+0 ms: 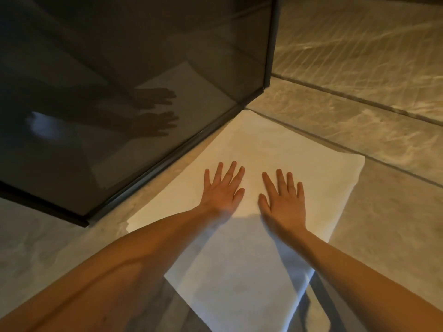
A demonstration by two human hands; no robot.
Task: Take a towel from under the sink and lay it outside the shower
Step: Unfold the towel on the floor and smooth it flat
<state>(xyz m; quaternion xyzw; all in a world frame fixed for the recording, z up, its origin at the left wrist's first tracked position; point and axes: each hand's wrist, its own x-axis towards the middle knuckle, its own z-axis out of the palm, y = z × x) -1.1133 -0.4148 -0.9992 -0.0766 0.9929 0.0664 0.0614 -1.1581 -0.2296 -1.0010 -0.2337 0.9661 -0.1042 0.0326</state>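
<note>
1. White towel [275, 149] lies flat on the tiled floor [383, 212], its left edge beside the dark shower glass [119, 68].
2. Left hand [223, 190] rests palm-down on the towel, grip spread.
3. Right hand [284, 202] rests flat just beside it, grip spread likewise.
4. Both hands reflect in the glass.

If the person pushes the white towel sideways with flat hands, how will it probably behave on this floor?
The white towel lies flat and thin, so it is probably floppy and would bunch up rather than move as one piece. The tiled floor looks smooth and glossy, so the towel may slide easily. Both the left hand and the right hand press it with spread fingers.
</note>
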